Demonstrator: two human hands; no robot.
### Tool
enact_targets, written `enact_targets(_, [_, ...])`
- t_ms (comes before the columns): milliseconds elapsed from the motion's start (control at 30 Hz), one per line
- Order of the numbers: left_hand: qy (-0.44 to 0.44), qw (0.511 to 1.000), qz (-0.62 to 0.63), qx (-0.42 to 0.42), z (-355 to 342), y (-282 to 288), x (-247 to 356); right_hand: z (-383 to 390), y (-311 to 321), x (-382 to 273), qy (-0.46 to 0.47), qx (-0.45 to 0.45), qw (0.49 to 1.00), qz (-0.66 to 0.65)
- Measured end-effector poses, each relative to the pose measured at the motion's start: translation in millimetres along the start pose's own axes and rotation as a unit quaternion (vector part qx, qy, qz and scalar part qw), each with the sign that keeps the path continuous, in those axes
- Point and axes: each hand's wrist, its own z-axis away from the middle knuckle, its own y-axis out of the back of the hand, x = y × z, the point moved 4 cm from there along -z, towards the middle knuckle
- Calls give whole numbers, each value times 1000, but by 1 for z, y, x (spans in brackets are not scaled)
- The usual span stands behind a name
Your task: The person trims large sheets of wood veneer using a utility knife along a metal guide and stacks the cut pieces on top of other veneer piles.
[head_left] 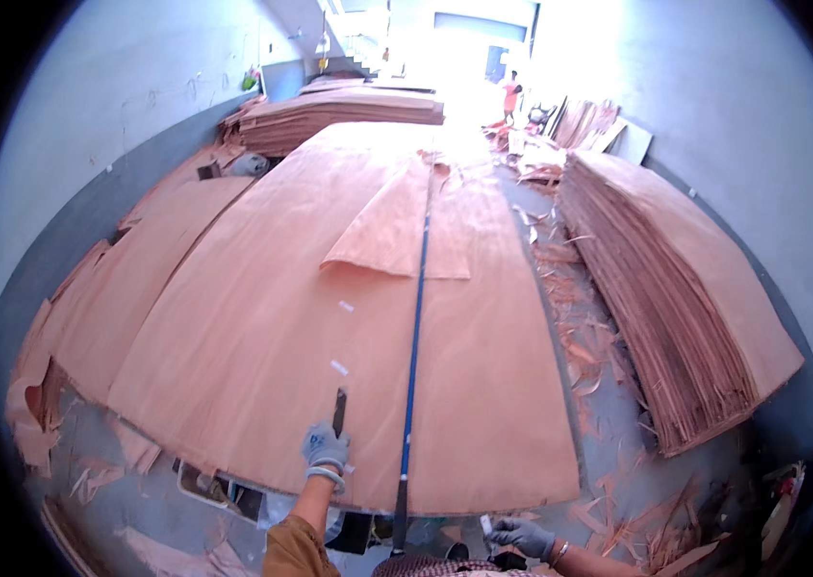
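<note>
My left hand (325,448), in a grey glove, is closed around a dark flat blade (339,409), perhaps a knife, that points away over a wide reddish wood veneer sheet (262,337). Near the sheet's front edge, my right hand (524,537), also gloved, pinches a small white strip (486,525). Between my hands a long blue pole (413,370) runs lengthwise over the veneer, its dark near end close to my body. Short white pieces, one of them a tape-like patch (339,367), lie on the sheet ahead of my left hand. Farther up rests a loose veneer piece (378,231).
A tall veneer stack (666,317) stands on the right; another stack (339,120) is at the far left. More sheets (137,279) lie along the left wall. Torn veneer scraps (580,346) litter the right-hand floor. A person (510,96) stands far back near the bright doorway.
</note>
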Motion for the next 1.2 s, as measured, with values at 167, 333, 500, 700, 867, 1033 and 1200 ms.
enact_targets(167, [54,998,10,-4,13,-12,8,30,-1,-27,38,5,997,-69])
enact_targets(333, [64,996,10,-54,-8,2,9,27,5,-70,85,33,995,-51])
enact_targets(500, [26,998,29,-54,-29,-7,-22,26,-3,-117,140,52,989,8])
enact_targets(700, [1,852,491,-179,54,34,35,15,12,-138,121,117,984,-53])
enact_targets(867, [27,742,580,-336,167,65,91,10,-2,-145,194,48,977,-80])
enact_targets(1033, [-49,750,560,-350,220,45,107,10,-43,-156,119,17,992,35])
enact_targets(1200, [-206,802,480,-290,238,47,120,16,-65,-158,114,14,992,-58])
